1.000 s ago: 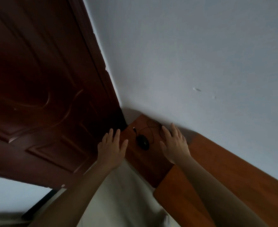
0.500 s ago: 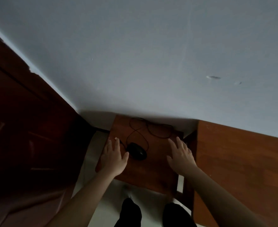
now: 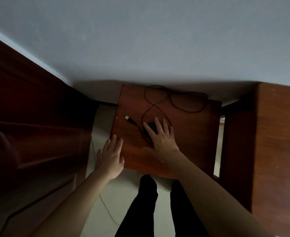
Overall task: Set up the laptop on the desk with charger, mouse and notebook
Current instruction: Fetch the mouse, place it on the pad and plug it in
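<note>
Our right hand [image 3: 161, 140] covers the mouse [image 3: 151, 126].
Both hands spread flat; our left hand [image 3: 110, 156] beside it, USB plug [image 3: 127, 117] just beyond on the surface [image 3: 193, 132].

The small square red-brown wooden table [image 3: 188, 134] stands against the pale plastered wall [image 3: 157, 40]. On it, left of centre, lies the black corded mouse [image 3: 152, 126] under the right hand [image 3: 161, 140]. Its thin black cable [image 3: 188, 111] loops toward the table's back edge, and the silver USB plug [image 3: 127, 118] lies near the left edge. The left hand [image 3: 110, 156] is at the table's front-left corner. The dark panelled wooden door [image 3: 38, 134] stands left of the table, the brown wooden desk [image 3: 277, 151] to its right.
</note>
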Demonstrator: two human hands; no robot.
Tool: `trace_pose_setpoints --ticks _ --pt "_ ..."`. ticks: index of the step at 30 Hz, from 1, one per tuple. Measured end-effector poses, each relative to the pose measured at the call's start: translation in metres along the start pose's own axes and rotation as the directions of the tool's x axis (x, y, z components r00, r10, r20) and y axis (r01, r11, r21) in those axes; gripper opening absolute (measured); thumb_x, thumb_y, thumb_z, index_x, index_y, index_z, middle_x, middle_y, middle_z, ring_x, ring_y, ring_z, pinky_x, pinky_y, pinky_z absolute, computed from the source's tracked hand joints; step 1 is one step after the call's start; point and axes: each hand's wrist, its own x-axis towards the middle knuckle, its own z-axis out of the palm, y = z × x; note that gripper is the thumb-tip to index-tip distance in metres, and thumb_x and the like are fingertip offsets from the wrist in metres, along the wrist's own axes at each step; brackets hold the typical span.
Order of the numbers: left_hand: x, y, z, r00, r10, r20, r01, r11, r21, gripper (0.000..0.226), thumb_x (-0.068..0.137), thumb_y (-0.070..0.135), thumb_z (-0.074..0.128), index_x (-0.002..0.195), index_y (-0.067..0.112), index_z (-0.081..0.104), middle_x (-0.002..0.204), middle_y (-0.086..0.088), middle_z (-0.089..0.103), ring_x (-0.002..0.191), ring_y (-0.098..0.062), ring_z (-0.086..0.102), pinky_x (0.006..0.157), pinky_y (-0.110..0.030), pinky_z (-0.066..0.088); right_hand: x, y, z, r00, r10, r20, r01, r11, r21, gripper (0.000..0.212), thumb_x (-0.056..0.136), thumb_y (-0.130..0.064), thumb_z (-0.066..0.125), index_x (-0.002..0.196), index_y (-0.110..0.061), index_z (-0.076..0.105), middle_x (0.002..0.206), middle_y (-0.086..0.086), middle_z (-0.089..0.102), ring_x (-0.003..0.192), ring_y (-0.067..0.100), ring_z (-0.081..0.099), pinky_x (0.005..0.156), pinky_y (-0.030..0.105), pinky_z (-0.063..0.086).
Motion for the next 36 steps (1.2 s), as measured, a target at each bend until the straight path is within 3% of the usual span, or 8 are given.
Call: trace_pose_setpoints --ticks 6,13,19,22,24,27,31,36 --pt "0.015 0.001 -0.003 0.925 0.115 -0.362 -0.108 0.993 0.041 0.064 0.092 0.025 0.061 0.148 0.007 0.038 0.143 -0.014 0.05 0.129 -0.03 0.049 0.105 -0.047 0.042 -0.013 0.014 0.022 0.972 -0.082 -0.222 0.081 0.997 -0.014 0.056 0.095 -0.032 0.065 0.148 -0.026 0.047 0.146 0.022 0.048 0.141 0.043 0.038 0.113 0.062 0.032" --pt "0.07 0.04 -0.015 0.892 0.333 -0.306 -0.271 0.935 0.227 0.074 0.085 0.017 0.066 0.151 0.019 0.034 0.158 -0.014 0.029 0.14 -0.034 0.034 0.102 -0.05 0.041 -0.03 0.037 0.026 0.929 -0.17 -0.329 0.166 0.985 -0.039 0.051 0.09 -0.023 0.073 0.139 -0.019 0.058 0.132 0.025 0.057 0.124 0.041 0.056 0.102 0.057 0.047" --pt "0.059 0.029 0.0 0.884 0.31 -0.35 -0.28 0.95 0.136 0.063 0.091 0.015 0.057 0.15 0.007 0.037 0.159 -0.015 0.029 0.147 -0.031 0.027 0.115 -0.05 0.032 -0.065 0.046 0.019 0.929 0.117 -0.35 0.022 0.929 0.369 0.058 0.087 -0.025 0.075 0.142 -0.026 0.054 0.134 0.014 0.048 0.116 0.031 0.056 0.087 0.043 0.056" --pt "0.05 0.022 0.0 0.912 0.316 -0.261 -0.282 0.946 0.16 0.064 0.095 0.019 0.053 0.154 0.011 0.028 0.164 -0.013 0.017 0.151 -0.029 0.013 0.12 -0.048 0.023 -0.088 0.05 -0.004 0.873 0.345 -0.344 -0.042 0.757 0.652 0.059 0.086 -0.033 0.075 0.138 -0.042 0.049 0.127 -0.008 0.043 0.108 0.002 0.054 0.082 0.011 0.047" --pt "0.046 0.027 -0.002 0.945 0.271 -0.185 -0.241 0.956 0.17 0.068 0.097 0.024 0.052 0.156 0.013 0.021 0.165 -0.011 0.008 0.152 -0.027 0.007 0.121 -0.046 0.022 -0.103 0.05 -0.03 0.808 0.487 -0.33 -0.054 0.62 0.782 0.057 0.085 -0.036 0.074 0.134 -0.05 0.047 0.122 -0.014 0.044 0.107 -0.008 0.051 0.08 0.003 0.043" --pt "0.044 0.044 -0.02 0.986 0.161 -0.051 -0.152 0.976 0.153 0.069 0.099 0.031 0.048 0.157 0.016 0.014 0.166 -0.008 0.001 0.152 -0.029 0.005 0.117 -0.047 0.029 -0.127 0.054 -0.072 0.734 0.628 -0.258 0.001 0.379 0.925 0.047 0.09 -0.029 0.071 0.131 -0.043 0.054 0.115 -0.004 0.061 0.1 0.006 0.062 0.084 0.024 0.054" --pt "0.024 0.074 -0.055 0.99 0.116 0.075 -0.118 0.992 0.032 0.064 0.1 0.034 0.048 0.155 0.018 0.021 0.165 -0.006 0.009 0.148 -0.032 0.021 0.115 -0.048 0.032 -0.17 0.063 -0.131 0.75 0.661 -0.035 0.159 -0.128 0.979 0.032 0.099 -0.019 0.056 0.127 -0.032 0.06 0.096 0.011 0.067 0.087 0.026 0.066 0.077 0.046 0.058" --pt "-0.026 0.132 -0.101 0.973 0.199 -0.115 -0.207 0.976 -0.064 0.068 0.1 0.037 0.049 0.157 0.019 0.016 0.166 -0.006 0.007 0.149 -0.031 0.02 0.117 -0.049 0.029 -0.255 0.08 -0.192 0.777 0.623 -0.091 0.266 -0.194 0.944 0.034 0.098 -0.028 0.045 0.127 -0.027 0.063 0.105 0.02 0.069 0.09 0.029 0.07 0.07 0.044 0.059"
